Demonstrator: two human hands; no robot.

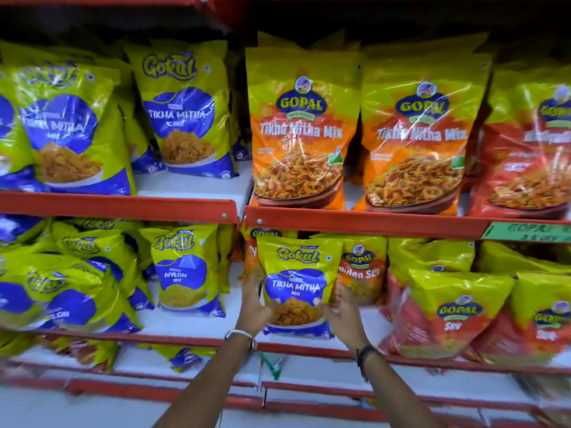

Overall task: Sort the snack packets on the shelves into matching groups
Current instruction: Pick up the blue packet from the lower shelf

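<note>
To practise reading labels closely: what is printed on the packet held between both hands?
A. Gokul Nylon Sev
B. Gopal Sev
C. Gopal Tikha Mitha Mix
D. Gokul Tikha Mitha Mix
D: the held packet, gripped by the left hand and right hand, reads Gokul Tikha Mitha Mix.

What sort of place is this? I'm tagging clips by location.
Likely a grocery shop aisle: red metal shelves stocked with rows of yellow-and-blue Gokul snack packets, plus a green handwritten shelf label.

Red metal shelving [370, 222] with white shelf boards [191, 180], dark shadow at twelve o'clock, green price label [525, 231] at three o'clock
</note>
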